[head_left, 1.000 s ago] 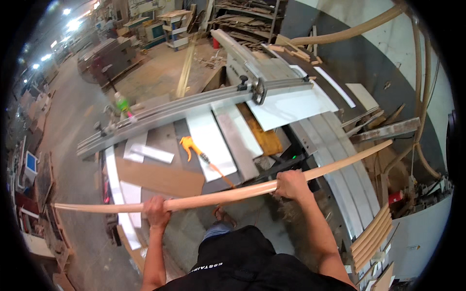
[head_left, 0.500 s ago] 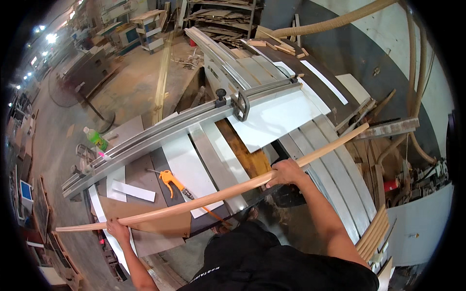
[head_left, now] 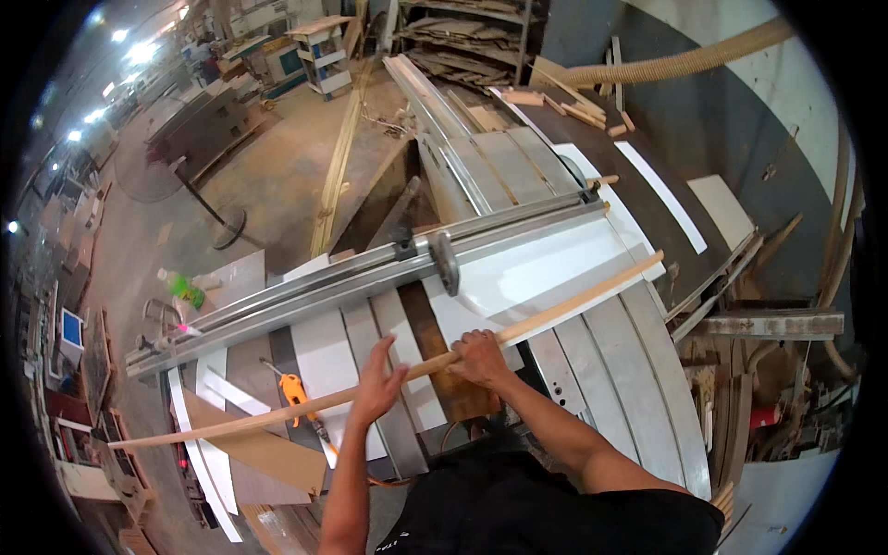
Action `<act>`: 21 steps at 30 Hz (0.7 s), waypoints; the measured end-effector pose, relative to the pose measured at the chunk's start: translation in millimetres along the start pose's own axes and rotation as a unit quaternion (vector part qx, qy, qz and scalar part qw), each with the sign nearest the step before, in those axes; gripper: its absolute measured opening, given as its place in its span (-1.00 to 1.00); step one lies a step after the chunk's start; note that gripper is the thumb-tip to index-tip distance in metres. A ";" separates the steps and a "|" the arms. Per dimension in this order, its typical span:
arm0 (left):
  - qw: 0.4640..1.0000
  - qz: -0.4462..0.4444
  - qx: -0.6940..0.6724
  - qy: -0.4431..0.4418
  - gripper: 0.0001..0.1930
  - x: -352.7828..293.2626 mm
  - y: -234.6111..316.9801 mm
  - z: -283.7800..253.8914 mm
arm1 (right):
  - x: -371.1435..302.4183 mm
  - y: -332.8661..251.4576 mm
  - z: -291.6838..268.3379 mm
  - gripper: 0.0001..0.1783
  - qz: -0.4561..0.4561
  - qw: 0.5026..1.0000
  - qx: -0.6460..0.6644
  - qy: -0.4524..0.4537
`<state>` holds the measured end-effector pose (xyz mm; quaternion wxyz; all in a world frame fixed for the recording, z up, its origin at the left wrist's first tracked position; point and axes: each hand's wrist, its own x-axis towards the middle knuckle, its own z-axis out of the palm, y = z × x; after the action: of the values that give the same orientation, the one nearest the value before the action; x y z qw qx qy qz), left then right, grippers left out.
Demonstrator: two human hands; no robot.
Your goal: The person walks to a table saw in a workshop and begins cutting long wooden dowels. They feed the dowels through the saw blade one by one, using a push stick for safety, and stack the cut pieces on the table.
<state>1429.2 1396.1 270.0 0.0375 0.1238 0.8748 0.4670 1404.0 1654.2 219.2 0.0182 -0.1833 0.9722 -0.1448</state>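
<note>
A long, thin wooden strip (head_left: 268,421) lies slantwise across the saw table (head_left: 638,342), from the near left to the right. My right hand (head_left: 479,359) is closed around it near the middle, fingers curled over its far edge. Just to the left, my left hand (head_left: 375,384) is open at the strip, its fingers and thumb stretched out and apart; the strip runs past its palm. Under the strip's left half lies an orange air blow gun (head_left: 294,398) with its hose. A white board (head_left: 532,264) lies beyond my right hand.
A long metal fence (head_left: 314,319) with black clamps crosses the table on the far side. A green bottle (head_left: 188,294) stands at its left end. Offcuts (head_left: 583,113) lie at the back right. A metal beam (head_left: 772,324) juts in at the right.
My left hand has moved from the strip's left end inward, beside my right hand, and its fingers have opened. My right hand has shifted left, still gripping the strip.
</note>
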 end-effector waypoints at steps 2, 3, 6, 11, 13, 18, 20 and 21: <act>0.998 0.044 -0.037 -0.005 -0.32 51.0 31.3 53.2 | -3.0 19.3 19.6 -0.66 -0.042 0.995 0.040 0.082; 0.999 0.035 -0.033 0.010 -0.29 71.4 33.2 74.2 | 2.4 24.9 18.9 -0.83 -0.065 0.989 0.023 0.131; 0.996 0.006 -0.020 0.092 -0.20 114.5 48.5 126.8 | -0.1 62.3 -1.1 -0.81 -0.063 0.989 0.072 0.114; 0.978 -0.078 -0.093 0.169 -0.20 143.5 82.1 132.7 | -36.8 202.6 -37.9 -0.44 0.062 0.990 0.042 0.119; 0.974 -0.062 -0.112 0.186 -0.21 166.0 102.1 112.6 | -47.0 246.8 -53.2 -0.41 0.079 0.992 0.023 0.099; 0.963 -0.049 -0.178 0.196 -0.22 261.2 135.9 54.8 | -39.3 286.9 -49.3 -0.37 0.073 0.993 0.040 0.085; 0.961 -0.030 -0.178 0.212 -0.21 290.2 120.8 41.9 | -17.2 280.5 -46.2 -0.36 0.062 0.992 0.050 0.099; 0.970 0.001 -0.083 0.230 -0.19 298.3 112.7 49.1 | -7.6 278.0 -45.2 -0.36 0.067 0.993 0.052 0.087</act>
<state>1170.2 1571.0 350.5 -0.1552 0.0098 0.8179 0.5540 1309.4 1917.1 182.2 -0.0476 -0.1029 0.9713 -0.2089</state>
